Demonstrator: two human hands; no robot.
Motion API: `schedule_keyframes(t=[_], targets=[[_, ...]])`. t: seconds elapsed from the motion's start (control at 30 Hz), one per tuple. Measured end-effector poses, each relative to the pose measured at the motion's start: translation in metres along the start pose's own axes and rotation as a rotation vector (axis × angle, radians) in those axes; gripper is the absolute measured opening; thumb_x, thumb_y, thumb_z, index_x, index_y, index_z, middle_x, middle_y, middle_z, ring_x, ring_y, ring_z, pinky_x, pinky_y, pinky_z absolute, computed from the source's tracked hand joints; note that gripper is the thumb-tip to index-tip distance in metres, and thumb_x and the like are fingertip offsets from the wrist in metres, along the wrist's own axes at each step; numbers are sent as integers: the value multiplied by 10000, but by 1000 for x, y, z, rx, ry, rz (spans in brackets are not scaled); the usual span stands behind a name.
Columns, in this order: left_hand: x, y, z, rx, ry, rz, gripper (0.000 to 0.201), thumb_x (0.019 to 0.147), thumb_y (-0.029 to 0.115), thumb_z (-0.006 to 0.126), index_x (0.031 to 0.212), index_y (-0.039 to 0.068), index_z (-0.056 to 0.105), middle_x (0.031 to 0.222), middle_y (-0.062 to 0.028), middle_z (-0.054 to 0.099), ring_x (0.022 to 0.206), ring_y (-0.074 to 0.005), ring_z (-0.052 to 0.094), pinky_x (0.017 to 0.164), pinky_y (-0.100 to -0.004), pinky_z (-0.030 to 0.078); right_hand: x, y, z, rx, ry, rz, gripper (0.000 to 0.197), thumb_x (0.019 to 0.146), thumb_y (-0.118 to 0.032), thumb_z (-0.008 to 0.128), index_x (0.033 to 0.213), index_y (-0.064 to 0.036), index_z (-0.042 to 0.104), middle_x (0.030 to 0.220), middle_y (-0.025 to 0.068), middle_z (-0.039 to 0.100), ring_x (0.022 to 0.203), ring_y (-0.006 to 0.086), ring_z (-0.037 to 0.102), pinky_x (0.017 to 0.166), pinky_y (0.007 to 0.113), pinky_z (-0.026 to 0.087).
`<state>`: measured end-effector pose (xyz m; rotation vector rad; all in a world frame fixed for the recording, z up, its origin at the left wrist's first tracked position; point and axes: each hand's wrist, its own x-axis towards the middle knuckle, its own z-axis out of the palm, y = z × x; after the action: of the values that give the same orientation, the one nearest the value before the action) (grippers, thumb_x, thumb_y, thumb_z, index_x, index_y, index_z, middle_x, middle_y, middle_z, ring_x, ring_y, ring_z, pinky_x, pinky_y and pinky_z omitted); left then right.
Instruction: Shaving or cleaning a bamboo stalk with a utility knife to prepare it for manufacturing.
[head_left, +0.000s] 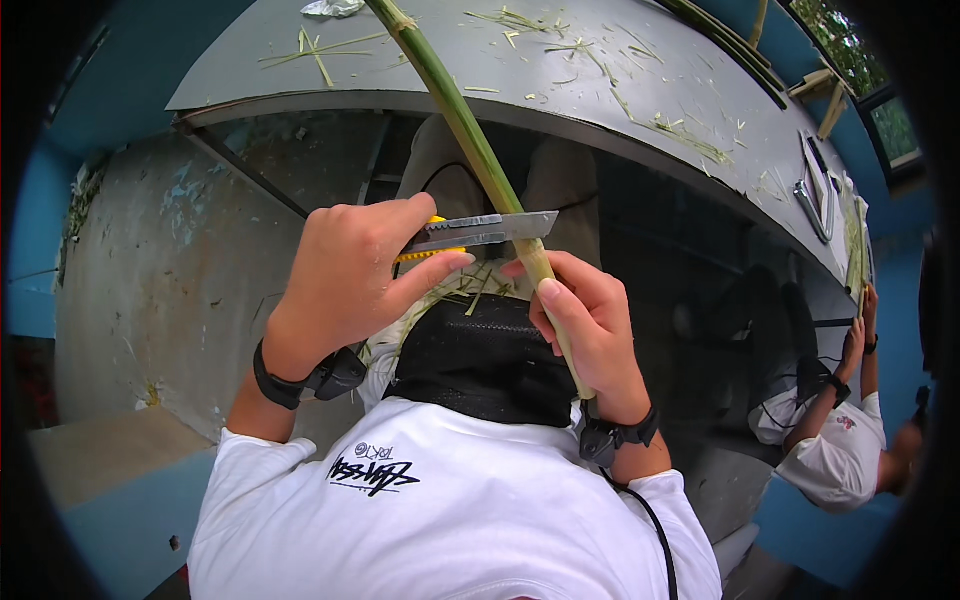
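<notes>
My left hand [362,258] is closed round a yellow and grey utility knife [455,235]. Its extended blade lies across a green bamboo pole [468,128], just above a pale node. Below the blade, my right hand [588,315] grips the pole's pale, peeled lower end, thumb on top. From there the pole slants up and away to the left, over the table's near edge and onto its top. Thin green shavings [480,290] lie in my lap, around a black cloth [480,360].
A grey table [560,75] with scattered bamboo slivers [690,140] spans the far side. Metal tools [818,190] lie at its right end. A co-worker [840,440] sits at right, hands on thin green strips. A wooden bench [125,445] stands at lower left.
</notes>
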<state>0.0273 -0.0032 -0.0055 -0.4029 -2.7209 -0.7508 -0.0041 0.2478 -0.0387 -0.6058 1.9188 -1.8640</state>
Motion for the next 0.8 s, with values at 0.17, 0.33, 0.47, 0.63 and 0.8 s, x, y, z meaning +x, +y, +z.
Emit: schedule_keyframes(t=[0.17,0.33,0.47,0.63,0.8], targets=[[-1,-1,-4,12,-59,-21,438,888,407,757,795,31,551,626,-154,528,566,-383,540,523,-410,382,1,4,4,5,9,-31,348,1031,-212,554,1226,37,699,636,-30,552,518,28,463,477,195,340],[0,-1,-12,67,-103,-17,462,892,441,742,788,37,543,617,-150,525,579,-393,550,523,-424,380,-1,8,5,-88,20,-116,342,1033,-205,552,1237,23,704,611,-40,539,508,22,464,476,199,341],[7,0,-12,93,-121,-14,459,897,450,735,793,44,547,613,-147,521,578,-397,544,522,-431,375,0,9,3,-80,40,-114,333,1031,-192,549,1233,19,709,603,-40,534,502,22,469,475,200,342],[15,-6,-11,200,84,21,482,934,492,697,791,57,547,603,-138,553,566,-392,564,511,-439,388,2,-4,-1,-90,18,-66,284,1018,-133,590,1237,19,687,636,-10,523,552,67,467,530,259,358],[39,-129,-79,575,443,-534,599,1044,596,478,928,40,668,778,-210,679,798,-475,652,711,-502,507,-18,19,-1,-178,-6,-84,321,1016,-151,570,1254,18,705,598,-39,514,516,38,462,499,224,339]])
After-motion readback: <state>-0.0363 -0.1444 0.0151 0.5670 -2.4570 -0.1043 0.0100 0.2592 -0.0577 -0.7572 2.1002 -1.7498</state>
